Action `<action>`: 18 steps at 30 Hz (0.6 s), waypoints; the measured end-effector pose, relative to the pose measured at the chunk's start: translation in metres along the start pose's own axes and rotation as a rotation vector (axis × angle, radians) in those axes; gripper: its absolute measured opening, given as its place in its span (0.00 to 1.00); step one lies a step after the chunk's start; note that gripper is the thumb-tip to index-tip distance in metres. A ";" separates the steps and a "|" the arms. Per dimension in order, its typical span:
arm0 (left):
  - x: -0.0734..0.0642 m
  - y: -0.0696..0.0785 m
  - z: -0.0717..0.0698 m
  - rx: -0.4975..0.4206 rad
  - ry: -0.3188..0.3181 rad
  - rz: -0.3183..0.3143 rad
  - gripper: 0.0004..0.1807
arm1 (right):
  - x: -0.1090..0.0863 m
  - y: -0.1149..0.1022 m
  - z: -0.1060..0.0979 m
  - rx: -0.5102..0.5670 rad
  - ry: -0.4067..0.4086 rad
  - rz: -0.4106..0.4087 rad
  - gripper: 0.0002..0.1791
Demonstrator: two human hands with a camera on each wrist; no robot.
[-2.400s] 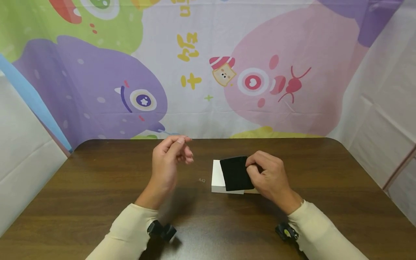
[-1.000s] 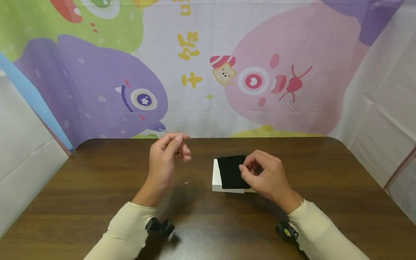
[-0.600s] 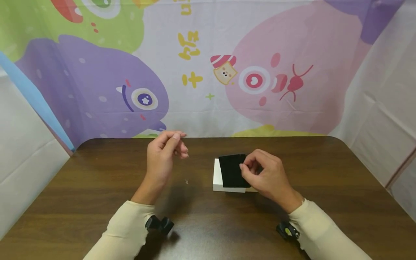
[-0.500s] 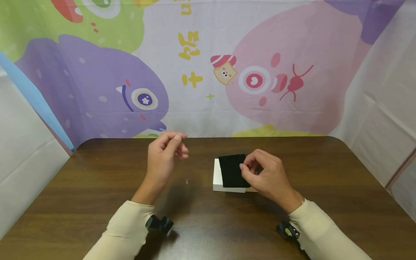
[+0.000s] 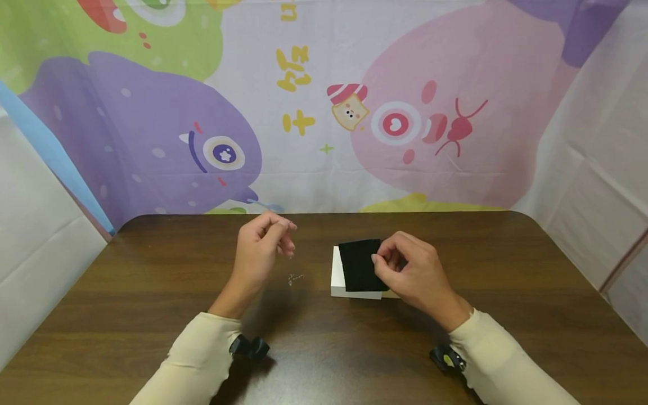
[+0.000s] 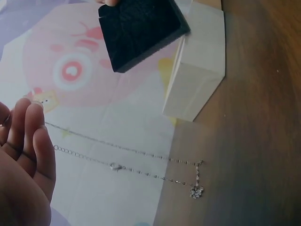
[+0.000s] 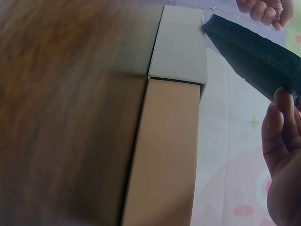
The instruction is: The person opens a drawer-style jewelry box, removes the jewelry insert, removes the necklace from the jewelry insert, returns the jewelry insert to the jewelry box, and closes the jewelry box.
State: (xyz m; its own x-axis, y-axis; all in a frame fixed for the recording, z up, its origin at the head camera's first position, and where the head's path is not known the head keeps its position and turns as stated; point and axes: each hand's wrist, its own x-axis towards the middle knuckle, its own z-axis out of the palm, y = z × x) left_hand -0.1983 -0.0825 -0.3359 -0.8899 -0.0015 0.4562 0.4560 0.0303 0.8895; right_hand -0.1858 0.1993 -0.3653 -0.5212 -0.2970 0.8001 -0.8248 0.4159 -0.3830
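A thin silver necklace (image 6: 196, 191) with a small sparkling flower-like pendant hangs from my left hand (image 5: 255, 253), pinched between thumb and fingertips. Its lobster clasp and extender chain show in the left wrist view. In the head view only bits of the chain are visible, above the table. My right hand (image 5: 417, 275) pinches the right edge of a black foam jewelry pad (image 5: 358, 265) between thumb and fingers. The pad is raised and tilted over a white box (image 5: 338, 275). A tan part (image 7: 164, 146) of the box extends to the right, mostly behind the right hand in the head view.
The box lies on a dark brown wooden table (image 5: 152, 292). A cartoon-printed cloth (image 5: 304, 169) hangs behind the table's far edge, with pale panels (image 5: 597, 169) at the sides. Each wrist wears a small black camera (image 5: 248, 347).
Over the last half second my left hand shifts slightly right and down, and the dangling necklace swings so more of its chain shows. The right hand and pad stay almost still.
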 end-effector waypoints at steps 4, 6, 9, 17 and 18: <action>0.000 -0.002 -0.001 0.022 0.012 -0.007 0.12 | -0.001 0.001 0.000 -0.006 -0.001 0.001 0.09; 0.000 -0.003 -0.001 0.026 0.018 -0.008 0.12 | -0.001 0.001 0.000 -0.013 -0.004 0.007 0.09; 0.000 -0.005 -0.002 0.026 0.033 -0.008 0.13 | 0.000 0.000 0.000 -0.026 -0.010 0.017 0.09; 0.000 -0.010 -0.003 0.040 0.039 -0.001 0.14 | 0.000 0.000 0.000 -0.037 -0.001 0.013 0.08; 0.000 -0.011 -0.003 0.050 0.039 0.000 0.14 | 0.000 0.000 0.000 -0.035 0.001 0.009 0.08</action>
State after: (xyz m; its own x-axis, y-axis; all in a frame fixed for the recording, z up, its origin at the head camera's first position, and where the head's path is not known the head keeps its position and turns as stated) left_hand -0.2036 -0.0858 -0.3453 -0.8881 -0.0400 0.4579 0.4539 0.0803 0.8874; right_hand -0.1859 0.1995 -0.3656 -0.5284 -0.2924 0.7970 -0.8120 0.4483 -0.3738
